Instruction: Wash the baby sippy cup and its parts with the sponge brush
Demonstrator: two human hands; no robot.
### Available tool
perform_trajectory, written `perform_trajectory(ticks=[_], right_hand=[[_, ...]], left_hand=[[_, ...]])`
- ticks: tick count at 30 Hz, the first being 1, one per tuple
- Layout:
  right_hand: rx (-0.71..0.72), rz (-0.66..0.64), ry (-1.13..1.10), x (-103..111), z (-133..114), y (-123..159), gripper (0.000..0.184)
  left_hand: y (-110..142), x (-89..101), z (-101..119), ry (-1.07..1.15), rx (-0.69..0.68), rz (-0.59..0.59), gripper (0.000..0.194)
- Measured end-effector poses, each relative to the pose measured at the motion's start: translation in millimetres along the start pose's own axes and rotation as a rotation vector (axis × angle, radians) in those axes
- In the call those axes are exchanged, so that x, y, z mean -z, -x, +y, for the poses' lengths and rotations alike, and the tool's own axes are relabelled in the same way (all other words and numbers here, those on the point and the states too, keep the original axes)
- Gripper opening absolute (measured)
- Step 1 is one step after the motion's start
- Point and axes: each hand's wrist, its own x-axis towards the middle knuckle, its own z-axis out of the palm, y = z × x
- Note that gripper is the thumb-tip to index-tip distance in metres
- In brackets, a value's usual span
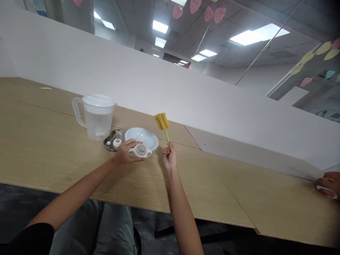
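Office-like rm: ceiling light panels (pixel 160 27), glass wall (pixel 119 24) w/ notes (pixel 195 5) (pink, yellow).

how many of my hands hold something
2: left hand, by the white bowl, holding a white two-handled container; right hand, further right, holding a green-handled yellow sponge brush.

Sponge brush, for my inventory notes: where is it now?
In the head view, the sponge brush is in the right hand, to the right of the white bowl.
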Motion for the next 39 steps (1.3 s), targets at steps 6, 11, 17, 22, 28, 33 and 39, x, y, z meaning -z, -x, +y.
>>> perform_trajectory(ticks=[6,11,17,22,28,33,39], right_hand=[[-0.128,-0.054,-0.205,0.6,-3.2,0.7,0.038],[-0.201,-0.014,-0.358,3.4,-6.2,-0.2,0.038],[-0.259,-0.025,-0.46,7.7,-8.1,-1.6,0.033],[-0.204,0.021,-0.419,7.2,-0.9,-5.4,0.009],[0.031,-0.013,-0.051,0.6,17.1,-2.4,0.031],[0.151,0.009,0.166,-5.8,41.5,4.5,0.045],[0.154,-0.015,0.2,-1.7,63.8,-2.6,0.053]], left_hand=[[2.1,-2.0,0.0,0.02,0.055,-0.034,0.054],[-2.4,-2.1,2.8,0.099,0.104,0.001,0.049],[-5.1,-3.0,1.0,0.28,0.366,0.143,0.049],[-9.1,-3.0,-4.9,0.51,0.613,0.375,0.045],[-14.5,-0.3,-12.7,0.467,0.712,0.539,0.04],[-12.9,0.0,-15.9,0.437,0.705,0.533,0.04],[-14.1,0.5,-15.3,0.462,0.705,0.553,0.04]])
